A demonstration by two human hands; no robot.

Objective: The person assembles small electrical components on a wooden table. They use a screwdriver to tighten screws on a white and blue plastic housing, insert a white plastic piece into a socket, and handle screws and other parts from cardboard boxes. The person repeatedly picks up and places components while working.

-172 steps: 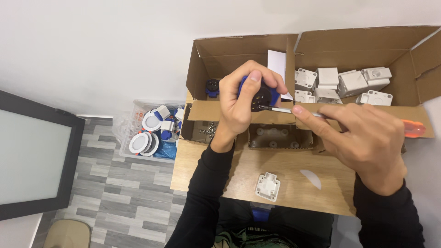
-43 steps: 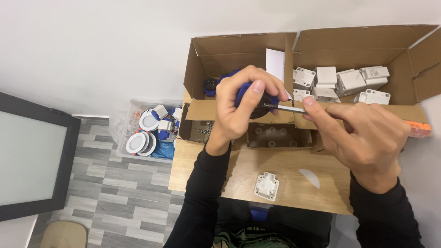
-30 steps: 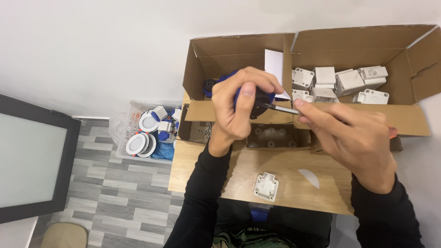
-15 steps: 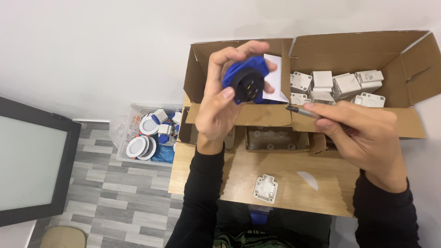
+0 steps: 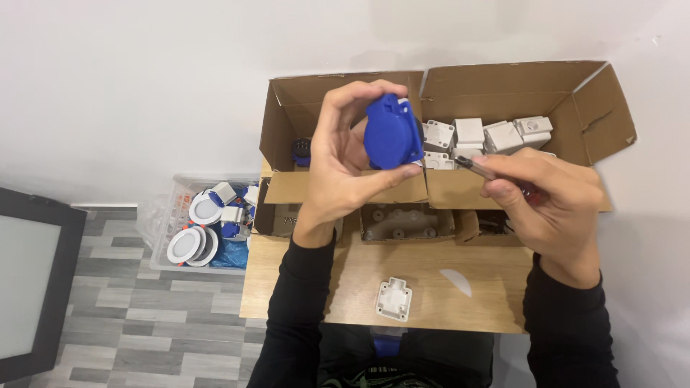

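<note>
My left hand (image 5: 343, 162) holds up a round blue socket part (image 5: 392, 132) between thumb and fingers, in front of the left cardboard box (image 5: 287, 108). My right hand (image 5: 550, 197) grips a screwdriver (image 5: 474, 164) whose metal tip points left toward the blue part without touching it. A grey housing (image 5: 406, 221) sits on the wooden table (image 5: 431, 287) just below both hands. A small white cover (image 5: 394, 299) lies nearer to me on the table.
The right cardboard box (image 5: 596, 115) holds several white plastic parts (image 5: 496, 135). On the floor to the left a clear bin (image 5: 208, 223) holds blue and white round parts. A dark framed panel (image 5: 29, 280) stands at far left.
My left hand lifted the blue part up off the screwdriver tip and turned it so its closed lid faces me. My right hand drew the screwdriver back to the right.
</note>
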